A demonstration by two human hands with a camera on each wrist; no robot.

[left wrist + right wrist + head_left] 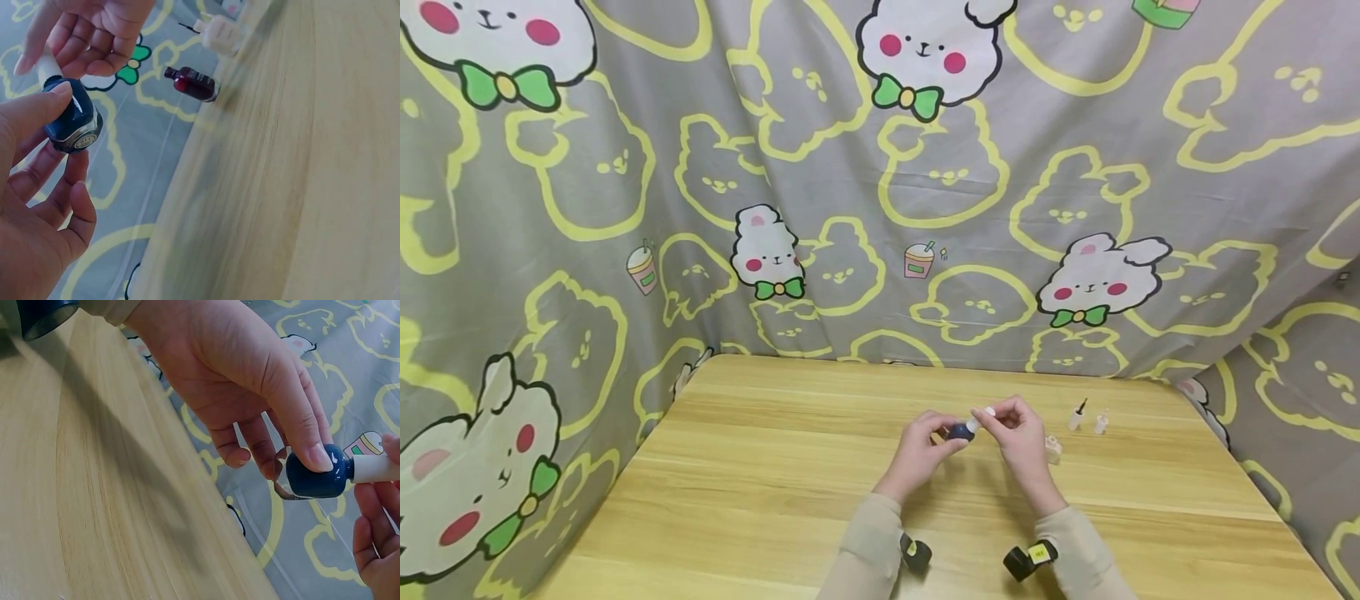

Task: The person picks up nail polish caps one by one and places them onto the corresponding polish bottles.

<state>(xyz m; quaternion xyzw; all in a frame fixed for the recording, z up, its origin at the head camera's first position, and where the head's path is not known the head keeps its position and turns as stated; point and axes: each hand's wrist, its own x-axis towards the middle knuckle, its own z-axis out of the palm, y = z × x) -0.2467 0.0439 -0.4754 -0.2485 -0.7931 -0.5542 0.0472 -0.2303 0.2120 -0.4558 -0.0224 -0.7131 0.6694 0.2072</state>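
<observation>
A dark blue nail polish bottle [960, 432] is held between the thumb and fingers of my left hand [921, 446], above the table. Its base, with a small round label, faces the left wrist camera. My right hand [1015, 425] pinches the long white cap [370, 469], which sits in line with the bottle's neck. Between cap and shoulder a short dark neck shows in the right wrist view. The right hand's fingertips cover part of the cap in the head view.
To the right of my right hand stands a pale nail polish bottle [1053, 450]. Beyond it a white cap with its dark brush upward [1077, 417] and another small white cap [1101, 423] stand on the wooden table [790, 467]. A dark red bottle [195, 84] shows uncapped. Patterned curtains [835, 183] enclose the table.
</observation>
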